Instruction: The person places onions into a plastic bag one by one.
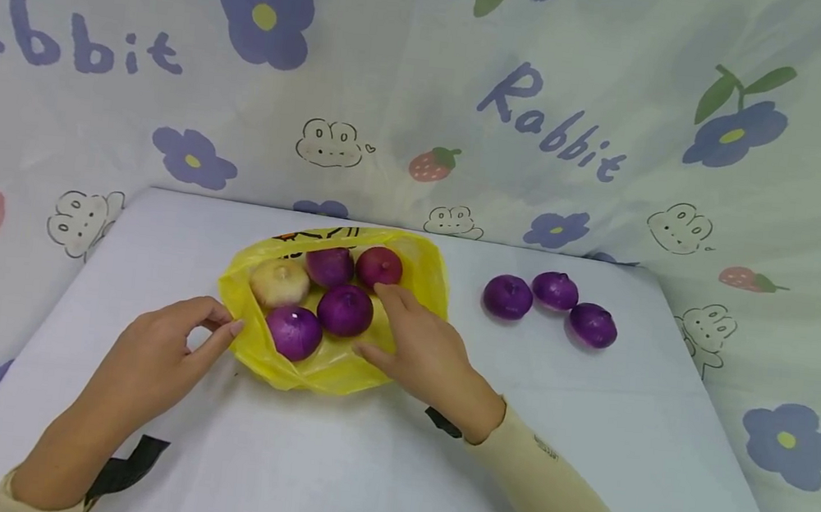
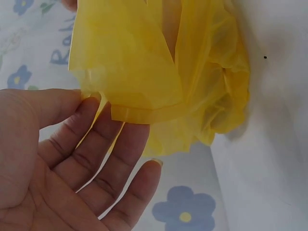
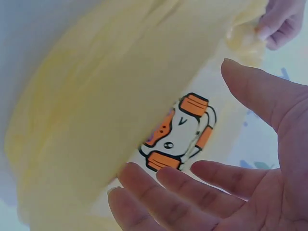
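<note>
A yellow plastic bag (image 1: pixel 426 270) lies with its mouth spread wide, a printed cartoon on its inner far side. Several onions are inside: a pale onion (image 1: pixel 280 284) at the left, a reddish onion (image 1: pixel 380 267) at the back right, and purple onions such as the middle one (image 1: pixel 345 311). At the bag's left rim, my left hand (image 1: pixel 159 355) pinches the plastic between thumb and forefinger; its other fingers rest along the edge in the left wrist view. My right hand (image 1: pixel 431 353) reaches over the bag's right side, fingers spread and holding nothing, fingertips close to the reddish onion.
Right of the bag, three purple onions lie grouped on the white table: a left one (image 1: pixel 507 297), a back one (image 1: pixel 555 290) and a right one (image 1: pixel 593 325). A patterned cloth (image 1: pixel 397 82) with flowers and rabbits hangs behind the table.
</note>
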Tool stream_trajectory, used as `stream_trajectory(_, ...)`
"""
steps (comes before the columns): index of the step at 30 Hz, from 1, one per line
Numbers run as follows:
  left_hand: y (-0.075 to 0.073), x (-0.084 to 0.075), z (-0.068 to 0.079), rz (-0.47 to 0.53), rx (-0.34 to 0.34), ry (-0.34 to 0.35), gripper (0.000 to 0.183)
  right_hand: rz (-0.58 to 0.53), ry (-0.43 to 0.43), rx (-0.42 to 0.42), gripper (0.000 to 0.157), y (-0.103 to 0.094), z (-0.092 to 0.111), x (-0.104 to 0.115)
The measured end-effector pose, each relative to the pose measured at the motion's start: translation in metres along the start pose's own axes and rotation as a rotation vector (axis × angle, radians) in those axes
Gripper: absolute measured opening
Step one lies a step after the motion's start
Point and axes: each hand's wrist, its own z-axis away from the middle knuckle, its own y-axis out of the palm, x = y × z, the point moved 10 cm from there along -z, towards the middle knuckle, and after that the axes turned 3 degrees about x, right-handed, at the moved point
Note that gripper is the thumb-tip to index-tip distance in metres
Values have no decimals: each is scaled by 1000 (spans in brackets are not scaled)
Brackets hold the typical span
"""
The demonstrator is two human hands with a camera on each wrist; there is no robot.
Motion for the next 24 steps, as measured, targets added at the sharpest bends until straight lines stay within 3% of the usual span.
stream_trajectory(24,-3,-1,1,1,-14,8,11,-1,-43,-146,83,-38,60,-21)
